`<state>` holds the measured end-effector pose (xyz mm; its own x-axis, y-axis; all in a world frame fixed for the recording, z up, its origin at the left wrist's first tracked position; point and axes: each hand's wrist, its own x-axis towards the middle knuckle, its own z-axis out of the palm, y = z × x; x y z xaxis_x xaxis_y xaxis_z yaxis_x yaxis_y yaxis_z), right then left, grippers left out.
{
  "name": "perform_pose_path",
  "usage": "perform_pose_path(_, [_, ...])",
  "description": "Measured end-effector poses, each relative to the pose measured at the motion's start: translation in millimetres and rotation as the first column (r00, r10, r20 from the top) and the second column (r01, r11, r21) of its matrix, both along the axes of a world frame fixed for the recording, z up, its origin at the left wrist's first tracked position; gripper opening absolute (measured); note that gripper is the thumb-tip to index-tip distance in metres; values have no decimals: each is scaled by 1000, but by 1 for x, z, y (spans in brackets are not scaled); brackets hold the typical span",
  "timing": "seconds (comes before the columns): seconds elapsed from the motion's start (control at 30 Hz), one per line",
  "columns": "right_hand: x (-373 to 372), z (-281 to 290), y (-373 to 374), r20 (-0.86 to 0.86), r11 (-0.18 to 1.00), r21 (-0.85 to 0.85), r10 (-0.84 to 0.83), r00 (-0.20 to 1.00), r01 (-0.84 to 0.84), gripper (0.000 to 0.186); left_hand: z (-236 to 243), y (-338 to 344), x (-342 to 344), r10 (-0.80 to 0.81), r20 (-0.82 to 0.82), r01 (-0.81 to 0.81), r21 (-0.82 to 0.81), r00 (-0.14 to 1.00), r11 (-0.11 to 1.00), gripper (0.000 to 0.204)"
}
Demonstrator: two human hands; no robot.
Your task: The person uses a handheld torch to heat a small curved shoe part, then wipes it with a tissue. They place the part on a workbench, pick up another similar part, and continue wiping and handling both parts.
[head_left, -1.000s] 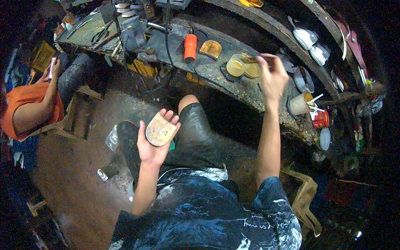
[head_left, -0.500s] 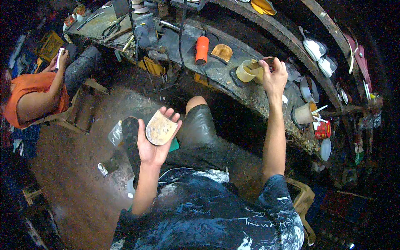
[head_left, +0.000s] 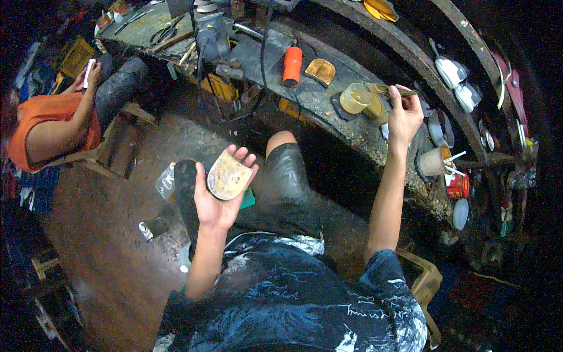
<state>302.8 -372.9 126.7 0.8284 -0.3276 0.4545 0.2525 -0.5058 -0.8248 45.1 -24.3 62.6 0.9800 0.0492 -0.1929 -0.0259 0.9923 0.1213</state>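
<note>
Head view: The left hand point(head_left: 214, 205) is turned palm up above the person's lap. Its fingers are extended and its thumb stands along the left edge of a pale U-shaped piece point(head_left: 229, 175). The piece lies across the palm and finger bases, rounded end toward the wrist and straight end toward the fingertips; the hand supports it without closing around it.

The right hand point(head_left: 404, 117) is raised at the workbench point(head_left: 252, 56). Thumb and fingers are closed in a pinch on a thin, flat strip point(head_left: 384, 90), which points left toward the rim of a translucent cup point(head_left: 355, 100). Contact between strip and rim cannot be determined. The cup stands on the bench, with yellowish matter inside.

A round yellowish container point(head_left: 375, 109) is just right of the cup. To the cup's left lie a tan rounded piece point(head_left: 321, 71) and an orange cylinder point(head_left: 292, 66). A white bucket point(head_left: 433, 162) and a red tub point(head_left: 457, 186) are located right of the right forearm. At far left, a seated co-worker in an orange top point(head_left: 53, 126) holds a white flat object point(head_left: 90, 71).
</note>
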Motion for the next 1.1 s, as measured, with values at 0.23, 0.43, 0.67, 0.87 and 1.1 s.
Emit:
perform_pose_path(0.23, [-25, -10, -3, 224, 992, -121, 63, 973, -37, 20, 9, 0, 5, -14, 95, 14, -2, 995, 1000, 100])
perform_pose_path(0.43, [-33, -21, -10, 81, 989, -91, 127, 989, -120, 17, 25, -2, 20, 37, 121, -37, 4, 992, 999, 104])
perform_pose_path(0.67, [-31, -28, -22, -55, 973, 227, -37, 998, 48, 22, 43, -11, 23, 25, 132, -25, -3, 991, 1000, 101])
perform_pose_path(0.87, [-87, -9, 36, -132, 610, 740, 544, 829, -283, 23, 48, -19, 26, 48, 125, -44, -33, 991, 998, 100])
perform_pose_path(1.1, [-164, 31, 136, -62, 493, 739, 728, 682, -459, 21, 56, -23, 29, 87, 139, -90, 18, 986, 996, 100])
